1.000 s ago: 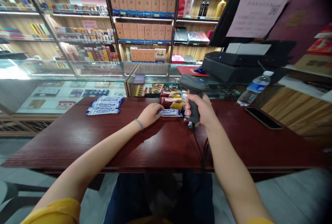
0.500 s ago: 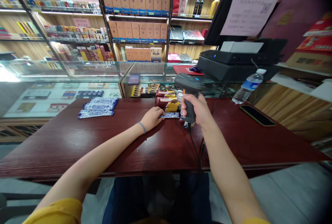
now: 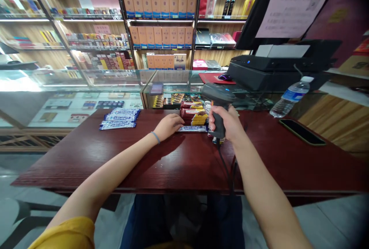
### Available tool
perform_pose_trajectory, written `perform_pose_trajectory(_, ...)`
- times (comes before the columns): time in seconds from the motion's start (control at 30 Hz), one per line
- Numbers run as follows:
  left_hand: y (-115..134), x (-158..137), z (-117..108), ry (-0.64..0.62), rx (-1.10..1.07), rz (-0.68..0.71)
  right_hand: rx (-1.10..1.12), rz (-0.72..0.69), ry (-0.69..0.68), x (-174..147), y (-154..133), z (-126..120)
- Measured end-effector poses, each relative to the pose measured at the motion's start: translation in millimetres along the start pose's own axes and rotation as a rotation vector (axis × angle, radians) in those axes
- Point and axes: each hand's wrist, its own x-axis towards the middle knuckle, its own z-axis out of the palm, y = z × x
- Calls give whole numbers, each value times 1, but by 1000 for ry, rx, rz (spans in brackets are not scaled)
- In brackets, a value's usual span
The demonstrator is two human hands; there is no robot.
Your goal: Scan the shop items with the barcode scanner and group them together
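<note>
My right hand (image 3: 226,121) is wrapped around the grip of a black barcode scanner (image 3: 218,94), held above the dark red-brown desk (image 3: 178,168). The scanner's cord hangs down toward the desk's front edge. My left hand (image 3: 169,126), with a blue band on its wrist, is palm down with fingers stretched out. Its fingertips are at the left end of a blue-and-white snack packet (image 3: 192,128) and beside a stack of red-and-yellow snack packets (image 3: 193,116). More wrappers lie partly hidden behind the scanner. Further left on the desk is a pile of blue-and-white snack packets (image 3: 120,118).
A tilted water bottle (image 3: 291,97) and a phone (image 3: 302,131) are at the desk's right. Behind them stand a black printer-like machine (image 3: 259,74) and a screen with a paper sheet (image 3: 292,12). A glass display counter (image 3: 115,83) borders the desk's far side.
The view has turned slightly left. My left hand has drawn back a little from the single blue-and-white packet, showing more of it. The scanner stays in my right hand over the same spot.
</note>
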Motion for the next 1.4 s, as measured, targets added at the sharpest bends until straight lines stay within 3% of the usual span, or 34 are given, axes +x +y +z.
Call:
perform_pose_trajectory(0.17, -49, -35, -63, 75, 116, -180, 29, -14, -29, 2, 8, 5)
perform_pose_trajectory(0.33, -109, -98, -123, -56, 222, -343, 9, 8, -62, 1, 13, 10)
perform_pose_trajectory(0.53, -144, -156, -162, -67, 179, -446, -5, 58, -71, 0, 19, 13)
perform_pose_trajectory(0.77, -158, -180, -170, -52, 200, -531, -69, 80, -93, -2, 27, 18)
perform_pose_trajectory(1.13, -161, -180, -161, -57, 304, -576, -118, 125, -142, 0, 36, 20)
perform_pose_trajectory(1.27, -148, -171, -162, 42, 258, -529, -101, 125, -141, -1, 35, 21)
perform_pose_trajectory(1.4, -128, -151, -153, 244, -21, -562, -127, 137, -144, -2, 34, 23)
